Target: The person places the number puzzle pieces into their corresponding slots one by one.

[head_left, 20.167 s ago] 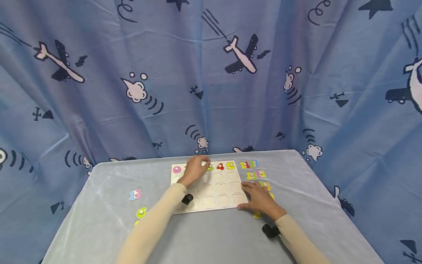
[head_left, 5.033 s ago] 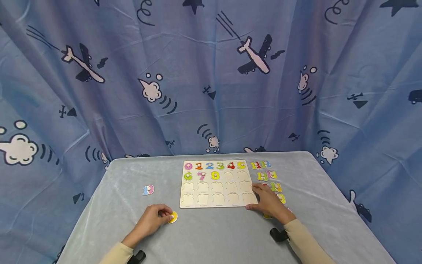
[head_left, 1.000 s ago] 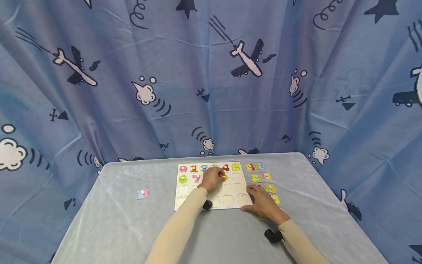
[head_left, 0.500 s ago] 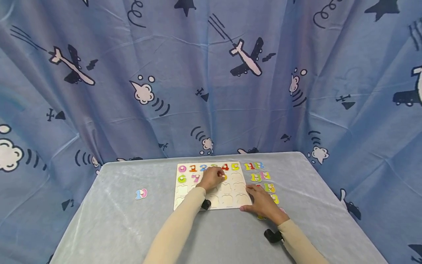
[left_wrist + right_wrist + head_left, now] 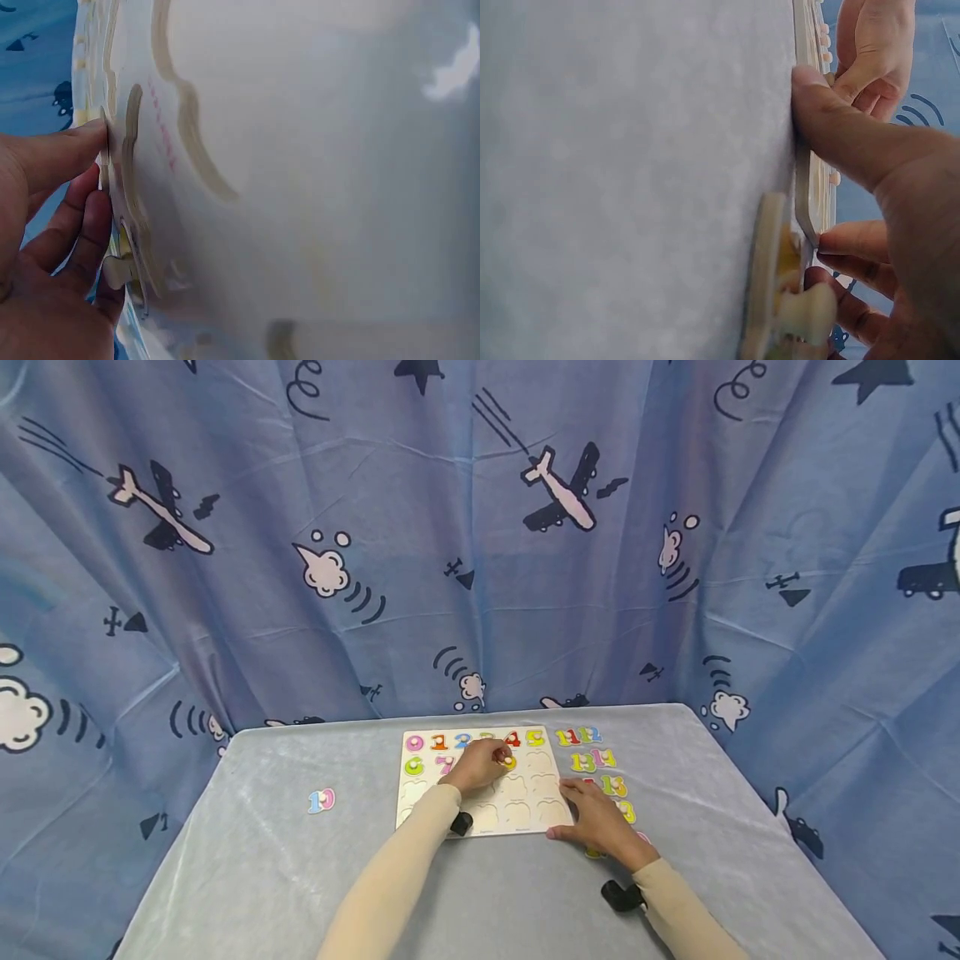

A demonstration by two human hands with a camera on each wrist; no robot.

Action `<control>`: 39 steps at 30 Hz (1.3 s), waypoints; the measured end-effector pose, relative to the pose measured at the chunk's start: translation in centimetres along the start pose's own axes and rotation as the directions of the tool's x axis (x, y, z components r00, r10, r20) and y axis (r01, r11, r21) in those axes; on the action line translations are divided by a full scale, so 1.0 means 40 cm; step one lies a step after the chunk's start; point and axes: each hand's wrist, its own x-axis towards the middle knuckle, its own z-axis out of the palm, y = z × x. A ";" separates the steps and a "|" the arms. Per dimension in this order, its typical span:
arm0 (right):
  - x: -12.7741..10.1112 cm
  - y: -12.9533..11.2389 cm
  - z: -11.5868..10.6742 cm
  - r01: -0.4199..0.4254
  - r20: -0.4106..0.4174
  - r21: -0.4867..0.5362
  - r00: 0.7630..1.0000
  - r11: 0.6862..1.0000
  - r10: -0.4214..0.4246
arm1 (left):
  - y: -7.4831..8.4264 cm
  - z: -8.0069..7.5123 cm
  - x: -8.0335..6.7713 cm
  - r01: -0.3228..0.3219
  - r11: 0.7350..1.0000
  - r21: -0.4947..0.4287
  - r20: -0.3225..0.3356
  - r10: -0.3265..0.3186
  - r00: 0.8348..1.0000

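Observation:
A wooden number puzzle board (image 5: 525,814) lies at the table's far middle, with pieces 0 to 5 in its top row and several more in the second row. My left hand (image 5: 480,766) is over the second row and pinches a yellow number piece (image 5: 509,762) down at a slot there. In the left wrist view its fingertips (image 5: 60,150) press at the piece's edge against the board (image 5: 315,150). My right hand (image 5: 596,818) lies flat at the board's near right corner, thumb (image 5: 847,135) against the board's edge (image 5: 808,202).
Loose pieces lie right of the board: 11 and 12 (image 5: 578,737), 13 and 14 (image 5: 588,762), 15 (image 5: 613,786), more half hidden under my right hand, one with a peg (image 5: 780,292). A piece 10 (image 5: 322,800) lies alone at the left. A patterned blue curtain (image 5: 480,568) hangs behind the grey table (image 5: 262,877).
Since five seconds ago my left hand has brought the yellow piece from the table's front left to the board's second row. Over the last second it barely shifted; the right hand stayed put.

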 end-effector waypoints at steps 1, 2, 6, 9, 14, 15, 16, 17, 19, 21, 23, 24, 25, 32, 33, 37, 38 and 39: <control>0.000 0.000 0.000 -0.002 0.000 0.001 1.000 1.000 0.002 | -0.003 0.000 -0.001 0.007 1.000 -0.001 0.001 -0.007 1.000; -0.001 -0.001 0.000 -0.001 -0.002 0.002 1.000 1.000 0.001 | -0.005 0.000 -0.003 0.021 1.000 -0.003 -0.001 -0.021 1.000; -0.003 -0.001 0.000 0.003 -0.004 0.004 1.000 1.000 -0.003 | -0.009 0.003 -0.008 0.061 0.998 0.010 -0.033 -0.060 0.998; -0.005 -0.001 0.001 0.003 -0.001 0.002 1.000 1.000 -0.003 | -0.008 0.007 -0.010 0.073 0.997 0.025 -0.048 -0.072 0.996; -0.006 0.000 0.003 0.004 -0.007 0.007 1.000 1.000 -0.004 | -0.005 0.009 -0.014 0.078 0.996 0.035 -0.048 -0.077 0.996; -0.006 0.000 0.003 0.005 -0.007 0.007 1.000 1.000 -0.005 | -0.004 0.008 -0.014 0.077 0.996 0.033 -0.045 -0.076 0.996; -0.006 0.000 0.003 0.007 -0.007 0.004 1.000 1.000 -0.007 | -0.004 0.006 -0.015 0.077 0.996 0.034 -0.043 -0.075 0.996; -0.006 0.000 0.003 0.006 -0.007 0.005 1.000 1.000 -0.006 | -0.004 0.005 -0.015 0.079 0.996 0.035 -0.037 -0.078 0.996; -0.005 0.000 0.002 0.004 -0.005 0.005 1.000 1.000 -0.004 | -0.003 0.001 -0.014 0.082 0.996 0.033 -0.025 -0.081 0.996; -0.005 0.000 0.002 0.003 -0.006 0.005 1.000 1.000 -0.003 | -0.002 -0.001 -0.013 0.085 0.996 0.024 -0.020 -0.084 0.996; -0.004 -0.001 0.001 0.000 -0.009 0.012 1.000 1.000 0.000 | 0.000 -0.003 -0.011 0.096 0.995 0.013 -0.016 -0.096 0.995; -0.004 -0.001 0.001 -0.001 -0.010 0.011 1.000 1.000 0.001 | 0.001 -0.003 -0.010 0.098 0.995 0.005 -0.015 -0.098 0.995; -0.003 -0.002 0.002 0.001 -0.009 0.013 1.000 1.000 -0.001 | 0.001 -0.004 -0.011 0.103 0.995 0.000 -0.016 -0.103 0.995; -0.005 0.003 0.005 0.021 0.002 0.010 1.000 1.000 -0.021 | -0.005 -0.006 -0.026 0.108 0.992 -0.066 -0.043 -0.111 0.993; -0.005 0.004 0.004 0.024 0.001 0.012 1.000 1.000 -0.024 | -0.007 -0.010 -0.029 0.106 0.990 -0.093 -0.043 -0.110 0.993; -0.004 0.004 0.001 0.030 -0.006 0.011 1.000 0.999 -0.030 | -0.011 -0.048 -0.049 0.089 0.978 -0.187 -0.057 -0.101 0.993; -0.004 0.002 0.000 0.030 -0.007 0.012 1.000 0.999 -0.030 | -0.012 -0.062 -0.057 0.084 0.977 -0.197 -0.068 -0.099 0.993; -0.004 0.001 -0.001 0.029 -0.009 0.013 1.000 0.999 -0.029 | -0.013 -0.077 -0.067 0.077 0.976 -0.202 -0.081 -0.095 0.992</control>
